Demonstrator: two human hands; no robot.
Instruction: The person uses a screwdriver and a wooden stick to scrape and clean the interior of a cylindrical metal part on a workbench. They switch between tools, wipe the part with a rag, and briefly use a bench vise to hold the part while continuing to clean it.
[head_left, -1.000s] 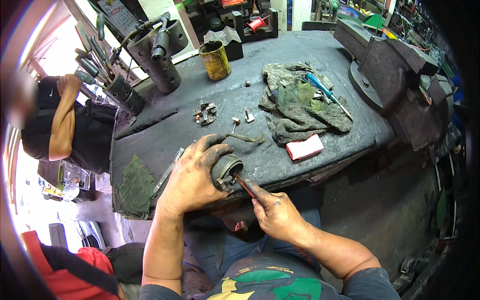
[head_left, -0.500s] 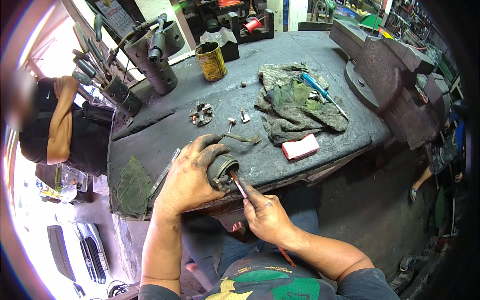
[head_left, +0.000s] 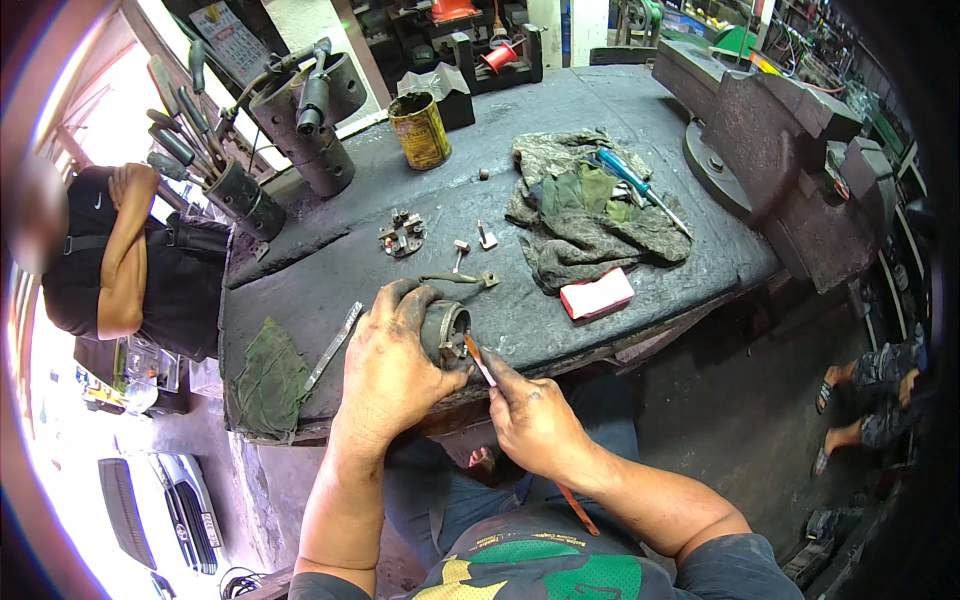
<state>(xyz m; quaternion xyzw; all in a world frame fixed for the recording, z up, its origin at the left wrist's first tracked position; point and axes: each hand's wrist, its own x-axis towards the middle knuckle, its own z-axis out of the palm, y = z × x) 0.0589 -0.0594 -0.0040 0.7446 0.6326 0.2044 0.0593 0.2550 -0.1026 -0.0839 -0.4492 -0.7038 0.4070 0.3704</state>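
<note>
My left hand (head_left: 400,350) is wrapped round a round metal motor housing (head_left: 436,328) at the bench's near edge, its open end turned to the right. A cable lead with a metal end (head_left: 458,279) sticks out past my fingers. Pinched in my right hand (head_left: 535,415) is a long, thin orange strip (head_left: 476,356), like a hacksaw blade. Its tip meets the rim of the housing's opening; the far end shows below my wrist. Beyond the housing lie a round brush plate (head_left: 402,233) and two small pieces like carbon brushes (head_left: 487,238).
On the bench (head_left: 330,270) lie a green cloth (head_left: 270,380), a metal strip (head_left: 333,346), a red-white box (head_left: 597,294) and a rag (head_left: 560,235) with a blue screwdriver (head_left: 630,178). A yellow can (head_left: 420,132), tool holders (head_left: 240,200) and a vise (head_left: 770,150) stand behind. A person (head_left: 120,250) stands left.
The housing has turned in my left hand, showing more of its opening, and sits slightly higher. The cable's end has shifted left. My right hand still holds the strip at the rim.
</note>
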